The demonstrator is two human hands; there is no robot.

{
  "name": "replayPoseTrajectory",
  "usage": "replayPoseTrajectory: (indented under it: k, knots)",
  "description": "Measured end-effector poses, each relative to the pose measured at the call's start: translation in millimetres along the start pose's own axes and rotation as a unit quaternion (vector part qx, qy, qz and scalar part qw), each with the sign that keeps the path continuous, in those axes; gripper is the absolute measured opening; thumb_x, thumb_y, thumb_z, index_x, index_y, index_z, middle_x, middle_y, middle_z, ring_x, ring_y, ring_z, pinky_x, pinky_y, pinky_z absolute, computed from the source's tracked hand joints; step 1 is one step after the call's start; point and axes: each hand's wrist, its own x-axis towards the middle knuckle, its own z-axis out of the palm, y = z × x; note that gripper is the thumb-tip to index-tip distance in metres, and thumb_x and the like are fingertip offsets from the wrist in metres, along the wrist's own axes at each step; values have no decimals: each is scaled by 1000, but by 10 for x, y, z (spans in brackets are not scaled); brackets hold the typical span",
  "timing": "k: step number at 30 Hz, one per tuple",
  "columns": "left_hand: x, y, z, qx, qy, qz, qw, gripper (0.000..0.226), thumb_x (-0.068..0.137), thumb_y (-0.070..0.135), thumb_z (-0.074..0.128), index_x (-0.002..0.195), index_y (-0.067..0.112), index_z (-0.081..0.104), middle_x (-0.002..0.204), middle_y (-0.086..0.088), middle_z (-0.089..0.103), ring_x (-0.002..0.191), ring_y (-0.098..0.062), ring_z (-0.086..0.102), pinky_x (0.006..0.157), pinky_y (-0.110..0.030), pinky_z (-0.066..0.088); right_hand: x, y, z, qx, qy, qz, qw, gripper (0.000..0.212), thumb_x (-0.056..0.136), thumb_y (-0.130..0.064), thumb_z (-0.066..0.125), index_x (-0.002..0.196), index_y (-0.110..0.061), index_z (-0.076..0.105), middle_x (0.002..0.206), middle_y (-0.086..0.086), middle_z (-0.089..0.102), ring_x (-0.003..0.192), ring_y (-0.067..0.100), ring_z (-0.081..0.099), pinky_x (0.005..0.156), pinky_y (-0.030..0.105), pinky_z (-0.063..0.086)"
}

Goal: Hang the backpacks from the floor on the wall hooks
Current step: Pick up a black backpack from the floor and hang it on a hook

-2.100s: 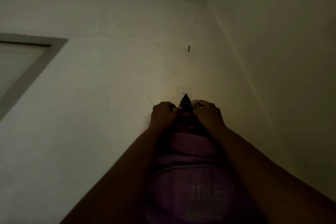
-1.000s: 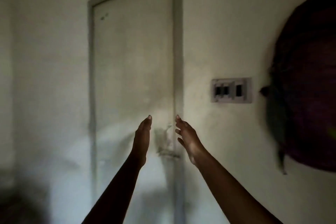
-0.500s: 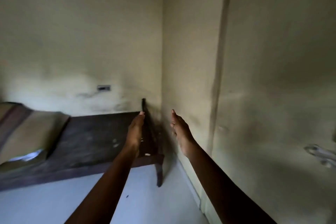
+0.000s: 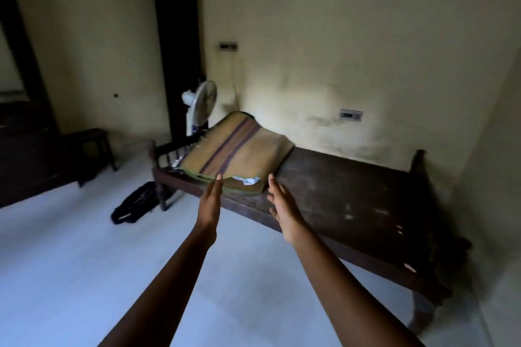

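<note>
A black backpack (image 4: 134,204) lies on the pale floor at the left, against the leg of a dark wooden bed. My left hand (image 4: 210,203) and my right hand (image 4: 283,210) are stretched out in front of me, fingers straight, palms facing each other, holding nothing. Both hands hover in the air in front of the bed's long side, well to the right of the backpack. No wall hook and no hung backpack are in view.
The dark wooden bed (image 4: 338,191) runs along the far wall with a folded yellow striped mattress (image 4: 236,155) at its head. A white standing fan (image 4: 201,104) stands behind it. A dark stool (image 4: 90,149) and dark furniture stand at the left. Pale floor (image 4: 84,276) spreads before me.
My hands let go of the purple backpack's loop at the wall nail. The view swung left past the door to the bed and the floor, both hands staying straight and empty.
</note>
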Motion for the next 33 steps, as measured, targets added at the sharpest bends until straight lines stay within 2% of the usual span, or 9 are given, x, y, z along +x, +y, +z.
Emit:
replayPoseTrajectory:
  k: [10, 13, 15, 18, 21, 23, 28, 31, 33]
  knots:
    - [1743, 27, -2067, 49, 154, -32, 986, 53, 94, 47, 38, 137, 17, 44, 143, -2, 47, 134, -22, 40, 112, -40, 25, 1544, -78, 2622, 34, -193, 36, 980, 57, 89, -56, 39, 138, -27, 39, 149, 2, 38, 136, 21, 38, 109, 40, 32]
    - [2254, 46, -2539, 41, 181, -29, 982, 49, 97, 41, 34, 137, 14, 43, 130, 2, 51, 120, -16, 46, 95, -28, 34, 1998, -52, 3308, 29, -223, 51, 973, 65, 84, -62, 42, 140, -30, 35, 151, 2, 34, 137, 23, 36, 112, 43, 31]
    - [2539, 32, -2769, 42, 192, -27, 980, 50, 97, 41, 33, 138, 13, 40, 134, -2, 49, 120, -17, 45, 88, -26, 31, 2236, -61, 3648, 29, -238, 59, 969, 65, 82, -65, 43, 137, -30, 40, 148, 1, 37, 134, 23, 38, 111, 45, 33]
    - [3096, -65, -3184, 48, 216, -26, 975, 55, 96, 45, 31, 143, 15, 35, 149, -2, 37, 135, -20, 37, 99, -32, 26, 2743, -17, 4243, 20, -264, 46, 963, 73, 65, -83, 43, 121, -37, 51, 129, -5, 53, 116, 14, 50, 97, 39, 44]
    - [3663, -189, -3576, 52, 243, -30, 968, 57, 95, 47, 32, 143, 16, 34, 152, -3, 36, 140, -20, 31, 114, -39, 18, 3255, 23, 4798, 12, -283, 46, 958, 64, 81, -68, 41, 133, -30, 44, 143, -2, 45, 129, 20, 44, 106, 43, 38]
    - [4039, -242, -3807, 49, 263, -35, 963, 57, 95, 47, 33, 143, 16, 35, 151, -4, 36, 140, -20, 32, 115, -40, 17, 3608, 61, 5169, 10, -299, 62, 952, 58, 87, -61, 40, 133, -26, 44, 143, -1, 45, 130, 20, 43, 102, 39, 41]
    - [4956, -391, -4400, 45, 318, -51, 946, 56, 96, 44, 34, 143, 14, 35, 151, -6, 36, 140, -22, 31, 115, -40, 18, 4483, 177, 6132, -16, -340, 77, 937, 56, 89, -57, 40, 134, -23, 44, 144, 4, 45, 131, 22, 44, 111, 45, 35]
    - [5381, -548, -4768, 33, 351, -75, 933, 55, 96, 44, 33, 143, 14, 35, 151, -6, 36, 140, -22, 32, 115, -40, 19, 4895, 298, 6656, -35, -354, 105, 928, 53, 90, -54, 41, 132, -21, 46, 137, 15, 50, 128, 34, 47, 108, 47, 40]
    - [5674, -690, -5057, 22, 369, -84, 926, 55, 96, 44, 33, 143, 15, 35, 151, -6, 37, 140, -23, 32, 114, -40, 19, 5139, 400, 7038, -39, -370, 119, 920, 54, 90, -54, 41, 131, -19, 47, 117, 7, 59, 118, 33, 54, 96, 41, 47]
